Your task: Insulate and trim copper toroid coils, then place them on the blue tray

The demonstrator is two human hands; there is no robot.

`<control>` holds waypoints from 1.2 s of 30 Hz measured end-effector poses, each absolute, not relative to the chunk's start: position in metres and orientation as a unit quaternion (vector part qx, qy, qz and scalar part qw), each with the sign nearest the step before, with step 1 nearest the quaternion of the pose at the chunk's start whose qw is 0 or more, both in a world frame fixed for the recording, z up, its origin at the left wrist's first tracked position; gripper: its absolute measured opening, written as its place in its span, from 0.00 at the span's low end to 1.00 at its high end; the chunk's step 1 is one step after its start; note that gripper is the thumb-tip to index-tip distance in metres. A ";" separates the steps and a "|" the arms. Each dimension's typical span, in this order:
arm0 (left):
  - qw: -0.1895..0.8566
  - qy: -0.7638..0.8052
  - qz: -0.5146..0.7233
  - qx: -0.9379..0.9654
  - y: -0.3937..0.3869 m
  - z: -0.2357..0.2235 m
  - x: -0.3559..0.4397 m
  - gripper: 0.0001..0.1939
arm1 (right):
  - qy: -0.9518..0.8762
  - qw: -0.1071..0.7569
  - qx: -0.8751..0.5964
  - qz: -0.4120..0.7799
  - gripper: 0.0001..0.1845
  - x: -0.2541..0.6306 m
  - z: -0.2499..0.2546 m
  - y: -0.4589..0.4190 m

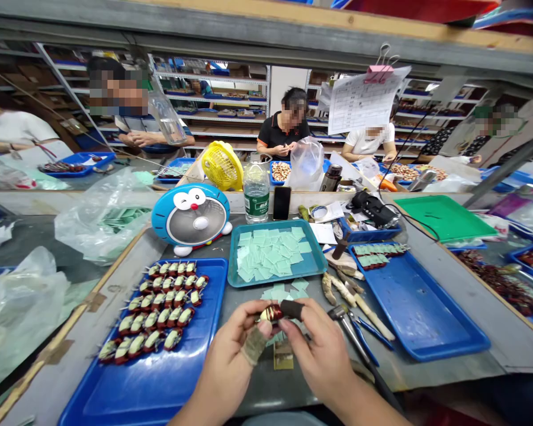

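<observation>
Head cam: 2 hands (231, 350) (323, 343) w/ 1 coil (272, 312)

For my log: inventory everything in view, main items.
Left tray: one, blue, front left
Parts: many, red and cream, left tray
Middle tray: one, teal, centre
Squares: many, pale green, middle tray
Right tray: one, blue, right
Cartoon figure: one, blue, rear left
Bottle: one, clear, rear centre
Phone: one, black, beside bottle
People: several, mixed clothing, background
Held part: one, red, front centre
Left grip: one, tan-wrapped thumb, at held part
Right grip: one, bare, at held part
</observation>
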State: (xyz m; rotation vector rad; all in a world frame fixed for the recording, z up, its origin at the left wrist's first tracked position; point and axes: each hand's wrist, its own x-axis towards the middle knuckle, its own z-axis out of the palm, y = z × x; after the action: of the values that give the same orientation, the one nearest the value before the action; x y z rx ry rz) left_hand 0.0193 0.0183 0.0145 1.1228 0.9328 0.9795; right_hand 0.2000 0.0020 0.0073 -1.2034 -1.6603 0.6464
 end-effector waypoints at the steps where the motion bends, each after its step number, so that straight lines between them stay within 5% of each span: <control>1: 0.623 0.416 0.436 0.499 0.018 0.013 0.019 0.15 | -0.684 0.484 -0.484 0.253 0.11 0.200 0.005 0.001; 4: 0.552 0.430 0.443 0.561 0.017 0.009 0.014 0.11 | -0.628 0.522 -0.499 0.289 0.14 0.201 -0.001 -0.003; 11: 0.405 0.396 0.427 0.705 0.018 0.000 0.004 0.20 | -0.404 0.529 -0.361 0.653 0.18 0.196 0.004 0.001; 20: 0.271 0.332 0.428 0.796 0.024 -0.005 -0.001 0.34 | -0.343 0.550 -0.342 0.680 0.18 0.190 0.005 0.000; 36: 0.336 0.359 0.410 0.768 0.026 -0.006 -0.004 0.33 | -0.233 0.552 -0.318 0.735 0.15 0.183 0.015 0.001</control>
State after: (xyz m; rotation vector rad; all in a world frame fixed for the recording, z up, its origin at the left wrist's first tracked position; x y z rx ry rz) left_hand -0.0040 0.0260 -0.0062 2.0036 0.9354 1.0688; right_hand 0.1832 0.0015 0.0151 -0.7528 -0.5517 1.7377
